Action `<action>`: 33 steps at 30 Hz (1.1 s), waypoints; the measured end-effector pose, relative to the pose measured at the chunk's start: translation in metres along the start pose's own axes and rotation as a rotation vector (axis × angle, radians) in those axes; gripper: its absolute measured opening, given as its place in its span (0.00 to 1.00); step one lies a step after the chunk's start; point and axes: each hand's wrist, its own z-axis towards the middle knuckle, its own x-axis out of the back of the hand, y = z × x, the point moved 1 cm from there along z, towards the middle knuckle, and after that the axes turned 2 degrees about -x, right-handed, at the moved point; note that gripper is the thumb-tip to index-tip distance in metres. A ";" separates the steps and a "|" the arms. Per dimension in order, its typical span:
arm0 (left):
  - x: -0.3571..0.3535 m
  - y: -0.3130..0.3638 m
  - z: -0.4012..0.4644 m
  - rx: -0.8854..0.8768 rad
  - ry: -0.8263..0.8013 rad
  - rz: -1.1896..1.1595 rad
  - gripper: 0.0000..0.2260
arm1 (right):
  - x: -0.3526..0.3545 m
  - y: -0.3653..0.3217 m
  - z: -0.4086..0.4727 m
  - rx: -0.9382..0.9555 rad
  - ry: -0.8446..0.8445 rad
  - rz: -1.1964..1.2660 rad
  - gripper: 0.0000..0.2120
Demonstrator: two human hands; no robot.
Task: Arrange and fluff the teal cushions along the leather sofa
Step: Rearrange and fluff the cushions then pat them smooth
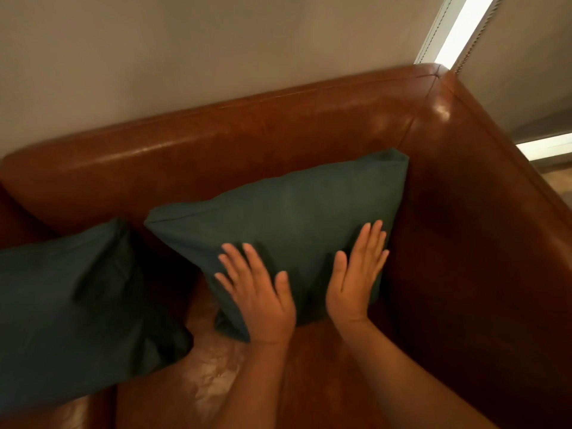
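A teal cushion (288, 209) leans upright against the backrest of the brown leather sofa (247, 137), tucked into the right corner by the armrest. My left hand (257, 292) lies flat on its lower front face with fingers spread. Flat against the cushion's lower right part, my right hand (356, 274) has its fingers together and pointing up. Neither hand grips the fabric. A second teal cushion (71, 308) rests to the left, tilted against the backrest, with a fold in its cover.
The sofa's right armrest (483, 212) rises close beside the right hand. A grey wall (185, 57) stands behind the backrest, and a bright window strip (458, 29) with blind cords is at the upper right. Bare seat leather (210, 376) shows between the cushions.
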 end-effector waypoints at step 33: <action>0.062 -0.052 0.074 -0.388 -0.177 0.404 0.24 | 0.047 -0.007 0.084 -0.032 -0.040 -0.083 0.24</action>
